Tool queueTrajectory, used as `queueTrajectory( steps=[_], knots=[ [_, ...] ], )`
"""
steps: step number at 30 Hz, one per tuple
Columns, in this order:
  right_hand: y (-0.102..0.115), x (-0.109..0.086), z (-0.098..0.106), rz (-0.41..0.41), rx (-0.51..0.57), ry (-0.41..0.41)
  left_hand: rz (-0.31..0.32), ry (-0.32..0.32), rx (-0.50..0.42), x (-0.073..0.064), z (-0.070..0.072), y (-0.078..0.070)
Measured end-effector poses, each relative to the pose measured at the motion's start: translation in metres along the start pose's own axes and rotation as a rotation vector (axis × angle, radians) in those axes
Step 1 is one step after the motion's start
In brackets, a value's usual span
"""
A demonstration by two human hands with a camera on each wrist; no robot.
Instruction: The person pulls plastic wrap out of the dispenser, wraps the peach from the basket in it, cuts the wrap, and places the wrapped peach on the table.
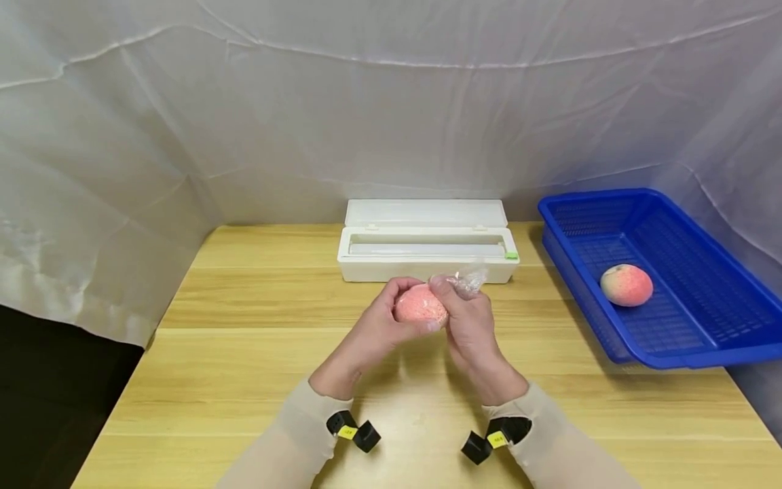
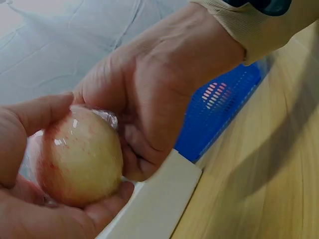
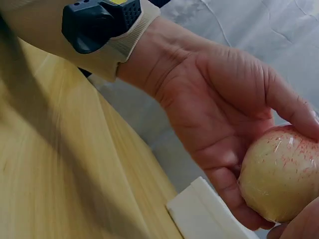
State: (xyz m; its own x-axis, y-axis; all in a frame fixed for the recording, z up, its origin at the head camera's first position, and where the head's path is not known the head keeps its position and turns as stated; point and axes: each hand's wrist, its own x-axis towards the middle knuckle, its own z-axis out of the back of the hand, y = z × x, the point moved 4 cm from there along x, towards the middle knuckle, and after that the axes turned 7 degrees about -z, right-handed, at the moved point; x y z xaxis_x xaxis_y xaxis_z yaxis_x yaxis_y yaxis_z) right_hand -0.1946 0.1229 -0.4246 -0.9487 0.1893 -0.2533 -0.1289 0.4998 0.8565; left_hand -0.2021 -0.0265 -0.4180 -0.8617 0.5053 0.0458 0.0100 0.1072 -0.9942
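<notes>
Left hand (image 1: 381, 322) curls round a wrapped peach (image 1: 420, 304), thumb along the near side, fingers over the far side. Right hand (image 1: 473, 320) is closed too, thumb against the peach's right side, gripping bunched clear film (image 1: 472, 278) that sticks up past the knuckles. The left wrist view has film shiny and tight over the fruit, pale yellow with red streaks. Peach is held up above the middle of the table (image 1: 244, 380), between both hands.

Both wrists: beige sleeves (image 1: 293, 424), black wrist devices (image 1: 366, 437) with yellow labels.

Just beyond the hands, a long white box (image 1: 421, 272) on the table, lid (image 1: 425, 213) tipped back, pale roll (image 1: 424, 249) lying inside, green tab (image 1: 511, 255) at its right end.

Off to the right, well apart from the hands, blue basket (image 1: 583, 309), slotted sides. Second peach (image 1: 626, 285) lies in it, near the left wall, pink and cream.

Light-wood table top; wrinkled grey cloth (image 1: 391, 122) behind and along the sides.
</notes>
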Motion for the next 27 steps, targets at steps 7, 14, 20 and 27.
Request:
queueTrajectory(
  steps=[7,14,20,27],
  knots=[
    [0.007,-0.002,0.004,0.162,0.046,-0.082,0.007,0.047,-0.111,-0.004,-0.005,-0.001],
    [0.013,-0.005,0.007,0.337,-0.083,-0.067,0.055,0.068,-0.159,-0.003,-0.007,0.002],
    [0.028,-0.009,0.011,0.471,-0.235,-0.041,0.022,-0.004,-0.161,-0.003,0.002,-0.003],
    [0.045,-0.015,0.018,0.752,-0.274,-0.086,-0.061,0.035,-0.225,-0.004,0.005,-0.008]
  ],
)
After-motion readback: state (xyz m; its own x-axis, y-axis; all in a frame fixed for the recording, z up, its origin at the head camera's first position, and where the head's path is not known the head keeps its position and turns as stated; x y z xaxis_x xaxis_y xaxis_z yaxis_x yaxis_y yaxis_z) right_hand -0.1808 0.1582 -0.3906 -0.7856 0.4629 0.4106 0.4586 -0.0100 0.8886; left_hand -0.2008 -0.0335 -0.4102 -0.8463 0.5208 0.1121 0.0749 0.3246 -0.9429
